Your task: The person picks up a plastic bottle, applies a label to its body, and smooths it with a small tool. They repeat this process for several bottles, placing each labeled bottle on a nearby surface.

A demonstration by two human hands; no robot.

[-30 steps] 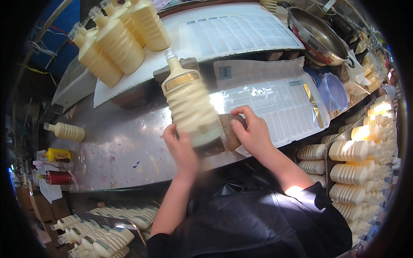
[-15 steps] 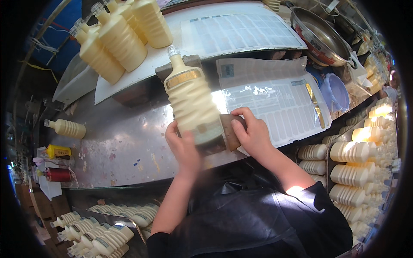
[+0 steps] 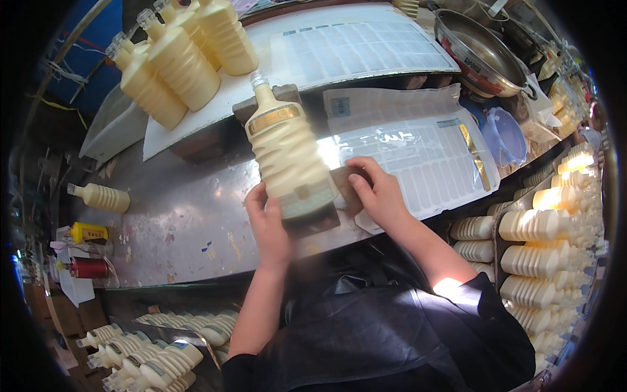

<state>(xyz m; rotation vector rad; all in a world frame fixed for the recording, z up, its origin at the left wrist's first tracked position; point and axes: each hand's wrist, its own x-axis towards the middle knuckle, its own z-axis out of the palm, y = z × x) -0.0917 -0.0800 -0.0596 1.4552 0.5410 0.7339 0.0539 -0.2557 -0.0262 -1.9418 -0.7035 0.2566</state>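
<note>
A cream bottle (image 3: 287, 150) with a ribbed body, a clear neck and a gold band lies before me, neck pointing away, its upper end by a grey-brown block (image 3: 245, 108). A pale greenish label (image 3: 304, 199) covers its lower front. My left hand (image 3: 269, 225) grips the bottle's lower left edge, with the thumb over the front. Beside the bottle's lower right edge, my right hand (image 3: 380, 196) is closed on a flat brown pad (image 3: 346, 186). The pad looks slightly blurred, and I cannot tell whether it touches the bottle.
Sheets of labels (image 3: 418, 176) lie right on the metal table (image 3: 189, 222); a gold strip (image 3: 475, 157) is on them. Several bottles (image 3: 186, 72) stand back left, one small bottle (image 3: 101, 197) lies left. A pan (image 3: 483, 55), purple bucket (image 3: 504, 137) and racked bottles (image 3: 529, 261) are right.
My left thumb has moved from the label toward the bottle's left edge. The pad in my right hand has shifted and tilted slightly. The bottle stays in nearly the same place.
</note>
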